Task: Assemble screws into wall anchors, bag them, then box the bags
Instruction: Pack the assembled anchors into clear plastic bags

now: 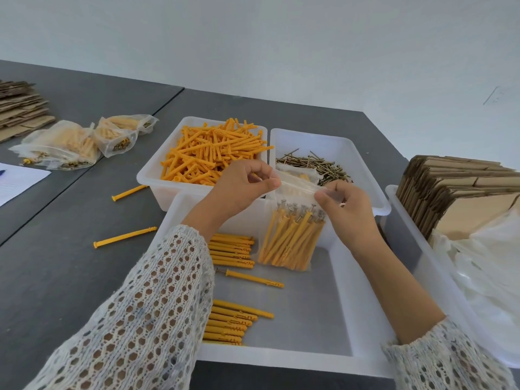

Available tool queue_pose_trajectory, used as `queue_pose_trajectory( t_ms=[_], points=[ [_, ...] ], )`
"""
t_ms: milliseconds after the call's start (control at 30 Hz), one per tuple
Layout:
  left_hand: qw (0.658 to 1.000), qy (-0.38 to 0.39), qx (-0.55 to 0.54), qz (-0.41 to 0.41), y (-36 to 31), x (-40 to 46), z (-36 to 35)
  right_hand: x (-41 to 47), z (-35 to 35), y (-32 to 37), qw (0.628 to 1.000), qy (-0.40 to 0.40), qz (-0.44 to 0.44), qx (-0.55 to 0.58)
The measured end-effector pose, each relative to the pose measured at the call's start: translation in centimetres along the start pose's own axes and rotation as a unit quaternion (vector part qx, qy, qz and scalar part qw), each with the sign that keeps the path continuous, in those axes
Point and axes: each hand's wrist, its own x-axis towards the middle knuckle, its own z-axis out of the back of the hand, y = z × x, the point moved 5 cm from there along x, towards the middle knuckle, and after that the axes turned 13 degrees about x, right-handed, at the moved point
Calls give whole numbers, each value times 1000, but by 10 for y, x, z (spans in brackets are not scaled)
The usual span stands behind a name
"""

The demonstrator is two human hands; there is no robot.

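Above the near tray, both hands' fingers pinch the clear bag of anchors by its top; no legible writing.

Bright, even, diffuse light; shadows on the worktop are faint. Wide-angle bending shows at edges, with slight overall softness.

hands pinching filled bag, over tray

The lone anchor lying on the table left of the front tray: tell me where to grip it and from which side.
Pinch the yellow anchor at mid-shaft from above, fingers across its width. It lies flat on the dark table, free of neighbours; its flanged head points left, so the plain middle gives the steadiest hold.
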Motion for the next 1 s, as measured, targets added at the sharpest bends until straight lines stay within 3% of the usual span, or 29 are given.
queue_pose_trajectory(
  t_ms=[367, 500, 700, 867, 1000],
  points=[
    [998, -40, 16, -38, -8, -6, -5, -1, 0, 11, 995, -15, 63, -74],
    [998, -57, 29, -20, -8, -6, -7, 4, -15, 33, 952, -26, 153, -263],
    [998, -57, -6, 6, -5, -5, -7, 25, -56, 65, 902, 58, 187, -385],
    [997, -72, 8, 20, 0, -2, -11, 30, -46, 56, 905, 110, 155, -381],
    [998, -61, 31, 7, 2, 1, -13, 29, -45, 51, 920, 108, 149, -345]
  ],
)
